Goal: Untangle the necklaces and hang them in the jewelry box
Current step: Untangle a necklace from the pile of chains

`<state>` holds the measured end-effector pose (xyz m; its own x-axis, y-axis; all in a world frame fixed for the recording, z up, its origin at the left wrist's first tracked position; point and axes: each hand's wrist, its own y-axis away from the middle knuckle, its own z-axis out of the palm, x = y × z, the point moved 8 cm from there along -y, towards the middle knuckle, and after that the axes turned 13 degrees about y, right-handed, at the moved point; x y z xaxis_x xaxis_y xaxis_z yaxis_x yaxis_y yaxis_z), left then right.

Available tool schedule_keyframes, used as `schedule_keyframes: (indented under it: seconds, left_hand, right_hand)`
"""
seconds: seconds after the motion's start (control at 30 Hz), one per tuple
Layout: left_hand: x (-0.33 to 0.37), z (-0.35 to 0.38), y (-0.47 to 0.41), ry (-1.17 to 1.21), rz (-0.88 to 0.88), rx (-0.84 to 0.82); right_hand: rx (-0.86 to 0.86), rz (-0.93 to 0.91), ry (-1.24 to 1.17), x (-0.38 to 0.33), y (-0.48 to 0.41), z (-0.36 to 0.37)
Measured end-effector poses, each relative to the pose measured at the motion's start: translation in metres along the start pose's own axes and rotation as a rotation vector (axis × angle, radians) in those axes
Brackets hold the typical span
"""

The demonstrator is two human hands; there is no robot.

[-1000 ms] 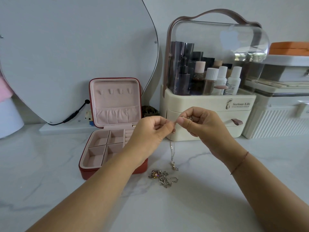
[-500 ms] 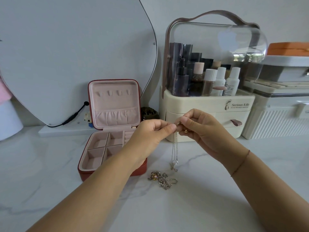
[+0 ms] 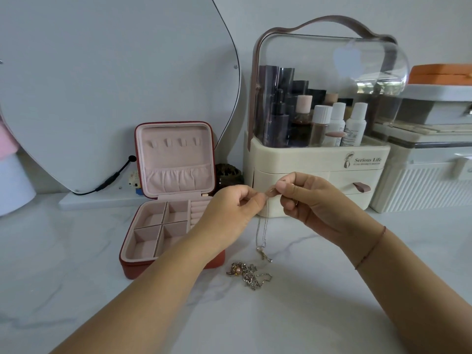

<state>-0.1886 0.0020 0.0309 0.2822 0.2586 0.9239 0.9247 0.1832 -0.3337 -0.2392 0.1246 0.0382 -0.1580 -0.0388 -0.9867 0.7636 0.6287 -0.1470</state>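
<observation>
Thin red string bracelet (image 3: 371,247) on wrist behind R grip (image 3: 316,200); both forearms (image 3: 153,290) bare.

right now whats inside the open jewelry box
The jewelry box shows four bare lid hooks, a gathered pocket, four compartments with nothing visible in them, and ring rolls. The left hand and forearm cover its near right corner; the pocket's inside is hidden.

The cream cosmetic organiser (image 3: 306,159) carries the brand "Serious Life" (image 3: 367,160) in dark script on the front of its base, beside a small figure emblem (image 3: 347,160). A finer line beneath is too small to read, as are the labels on the white bottles (image 3: 355,126) inside.
</observation>
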Motion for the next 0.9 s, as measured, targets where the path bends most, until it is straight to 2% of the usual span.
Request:
schedule_keyframes:
  seconds: [0.17, 0.3, 0.53, 0.67, 0.8, 0.9]
  left_hand:
    - [0.009, -0.006, 0.001, 0.052, 0.057, 0.066]
    - [0.006, -0.012, -0.001, 0.203, 0.01, 0.134]
    - [-0.001, -0.004, 0.0, 0.343, -0.1, 0.053]
    - [0.001, 0.001, 0.001, 0.357, -0.107, 0.009]
    - [0.0, -0.002, 0.002, 0.369, -0.137, 0.042]
    - [-0.004, -0.003, 0.001, 0.47, -0.192, 0.072]
  right_hand:
    - [0.0, 0.034, -0.061, 0.002, 0.001, 0.0]
    - [-0.046, 0.069, -0.152, 0.006, 0.0, 0.004]
    - [-0.086, 0.073, -0.209, 0.008, 0.0, 0.007]
    - [-0.128, 0.068, -0.235, 0.006, 0.0, 0.011]
    - [-0.189, 0.048, -0.198, 0.002, 0.002, 0.014]
    - [-0.142, 0.065, -0.128, 0.006, 0.0, 0.008]
